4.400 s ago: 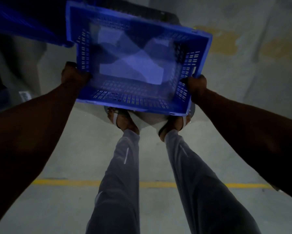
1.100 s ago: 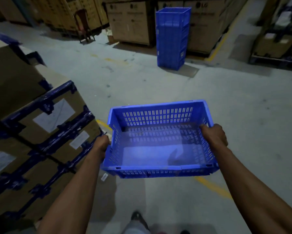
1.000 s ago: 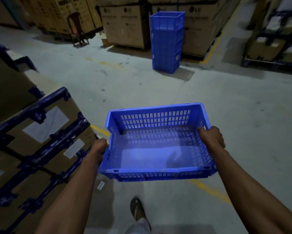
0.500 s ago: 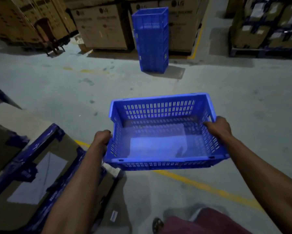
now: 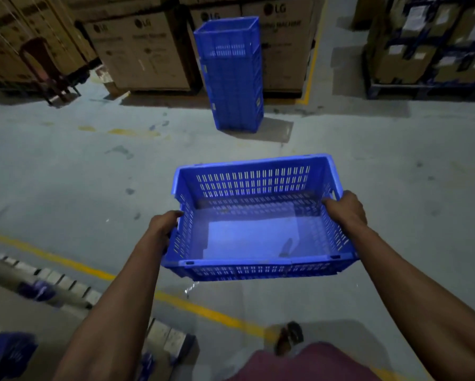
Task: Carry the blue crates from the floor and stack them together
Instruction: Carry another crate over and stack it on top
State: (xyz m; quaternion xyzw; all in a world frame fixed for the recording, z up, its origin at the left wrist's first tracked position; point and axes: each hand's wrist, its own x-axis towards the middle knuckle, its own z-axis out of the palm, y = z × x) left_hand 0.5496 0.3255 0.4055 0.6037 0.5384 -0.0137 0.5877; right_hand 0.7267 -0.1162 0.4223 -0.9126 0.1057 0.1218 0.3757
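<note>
Blue crate rides in the air above a concrete floor, mouth facing up, its long axis running left to right across the carrier's body and its base roughly level. The left hand grips the left short wall, fingers curled round the rim there; the right hand grips the right short wall the same way, its fingertips hidden inside the crate. Slotted walls let pale floor show through, and nothing lies on the crate's solid bottom. Well ahead, a tall stack of blue crates stands upright on the floor, just in front of large cardboard boxes whose printing is too blurred to read beyond a logo. A dark chair sits at far left. A yellow line crosses the floor beneath the arms. Blurred cartons with blue strapping fill the lower left corner, cut off by the edge. One sandalled foot shows below.
</note>
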